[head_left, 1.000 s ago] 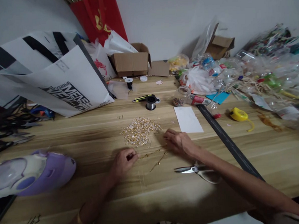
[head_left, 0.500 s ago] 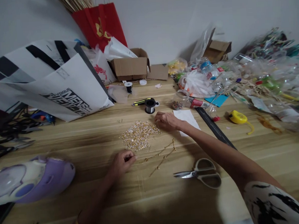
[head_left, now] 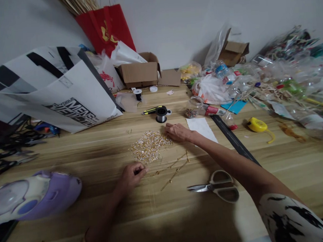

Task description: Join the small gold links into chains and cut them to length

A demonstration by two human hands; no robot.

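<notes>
A spread pile of small gold and clear pieces (head_left: pixel 148 147) lies mid-table. At its upper right edge rests my right hand (head_left: pixel 178 131), fingers bent together, whatever is under the fingertips too small to name. Below the pile's left part my left hand (head_left: pixel 133 175) rests on the wood with thumb and fingers curled together; anything between them cannot be made out. A thin gold chain (head_left: pixel 177 170) lies folded right of my left hand. Scissors (head_left: pixel 216 187) with pale handles lie lower right of the chain. A spool of wire (head_left: pixel 161 115) stands above the pile.
A purple and white appliance (head_left: pixel 51 193) sits at left, below a large white bag (head_left: pixel 68 93). Behind are a cardboard box (head_left: pixel 140 72) and a glass jar (head_left: pixel 194 106). A black ruler (head_left: pixel 234 139), a yellow tape measure (head_left: pixel 257 124) and plastic bottles lie right.
My right hand has shifted slightly left along the pile's upper edge. My left hand stays in nearly the same place.
</notes>
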